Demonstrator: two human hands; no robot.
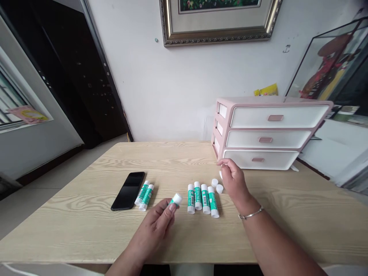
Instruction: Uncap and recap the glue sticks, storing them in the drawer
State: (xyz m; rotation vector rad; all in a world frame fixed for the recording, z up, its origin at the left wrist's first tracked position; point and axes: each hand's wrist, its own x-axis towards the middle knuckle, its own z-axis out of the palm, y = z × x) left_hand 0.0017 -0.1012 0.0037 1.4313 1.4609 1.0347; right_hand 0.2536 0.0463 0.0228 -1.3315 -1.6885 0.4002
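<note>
My left hand (159, 220) is wrapped round a green and white glue stick (176, 199), its white end pointing up and right. My right hand (233, 180) is raised over the table by the drawer unit, fingers closed; a bit of something white shows beside them, too hidden to name. Between the hands lie several green and white tubes (205, 199) side by side. Just past them are two white caps (219, 188). Two more tubes (146, 197) lie left of my left hand, against a black phone (128, 191).
A pink and white drawer unit (266, 139) stands at the back right of the wooden table (161, 157). A yellow tube (267, 90) rests on top of it. Behind are a wall with a framed picture (218, 36) and, at right, a glass case (330, 65).
</note>
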